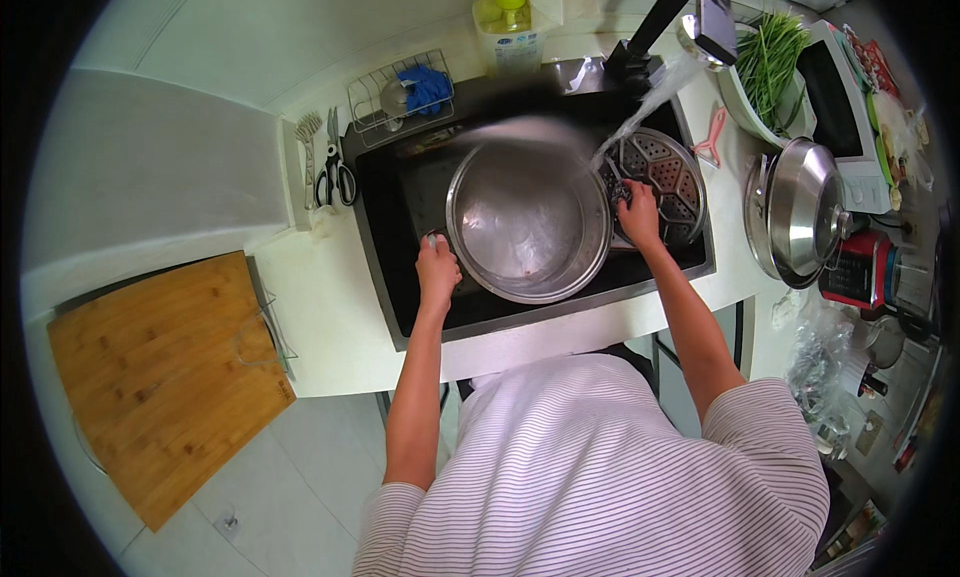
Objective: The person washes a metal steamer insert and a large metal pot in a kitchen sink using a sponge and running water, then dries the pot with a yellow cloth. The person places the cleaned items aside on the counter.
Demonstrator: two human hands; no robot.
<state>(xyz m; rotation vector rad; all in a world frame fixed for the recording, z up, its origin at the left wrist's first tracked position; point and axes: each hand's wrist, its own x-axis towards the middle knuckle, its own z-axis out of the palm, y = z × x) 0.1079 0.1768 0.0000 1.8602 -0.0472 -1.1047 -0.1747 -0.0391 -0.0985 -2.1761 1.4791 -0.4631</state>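
A large stainless steel pot [525, 224] is in the dark sink [420, 307], its open top towards me. At the pot's left side my left hand [437, 269] is closed around its side handle. My right hand [637, 213], just right of the pot's rim, grips what looks like a steel wool scourer [622, 192]. Beneath and beyond that hand lies a round perforated metal steamer tray [667, 172]. Water [645, 108] streams from the black and chrome faucet [701, 41] towards the pot's upper right rim.
Scissors [335, 176] and a wire rack [401, 97] with a blue cloth or glove stand left of the sink. A soap bottle [514, 41] is behind it. At right are a pink peeler [712, 138], green vegetables [769, 71] and a lidded steel pan [806, 202]. A wooden board [165, 374] lies at left.
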